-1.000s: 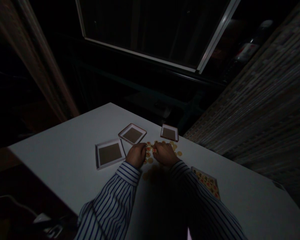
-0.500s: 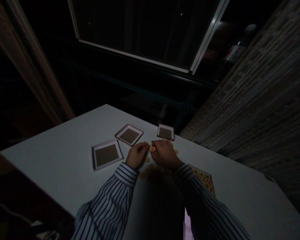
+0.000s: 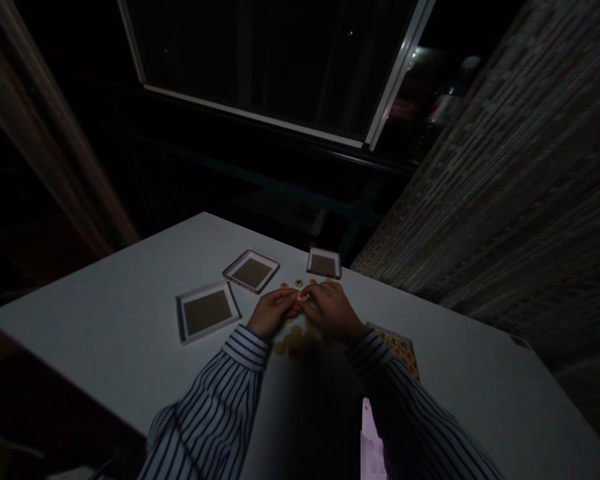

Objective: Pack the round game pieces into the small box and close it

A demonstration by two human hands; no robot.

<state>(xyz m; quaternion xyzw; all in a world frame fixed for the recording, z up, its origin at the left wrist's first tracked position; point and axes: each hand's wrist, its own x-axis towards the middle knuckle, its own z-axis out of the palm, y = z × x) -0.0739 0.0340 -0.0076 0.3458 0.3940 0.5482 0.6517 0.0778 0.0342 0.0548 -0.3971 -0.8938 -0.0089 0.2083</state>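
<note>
In a dim room, you had both hands over one white table (image 3: 130,287), with one round game piece (image 3: 303,296) at your fingertips. Your right hand (image 3: 333,310) pinched it between thumb and fingers; your left hand (image 3: 273,312) had its fingers closed in beside it, but whether they gripped it too could not be told. The piece looked light, stiff and smooth, probably a little slippery and hard to break, so its edge, taken between thumb and forefinger, seemed the best hold, leaving the marked face free. At least three loose pieces (image 3: 299,283) lay just beyond your fingers; more lay nearer you, too shadowed to count. There were four shallow trays: two brown-floored ones, the near left tray (image 3: 207,312) and the middle tray (image 3: 251,271), a smaller far tray (image 3: 324,265), and a right tray (image 3: 390,331), partly behind your sleeve (image 3: 405,400), holding many pieces, not fully countable.
</note>
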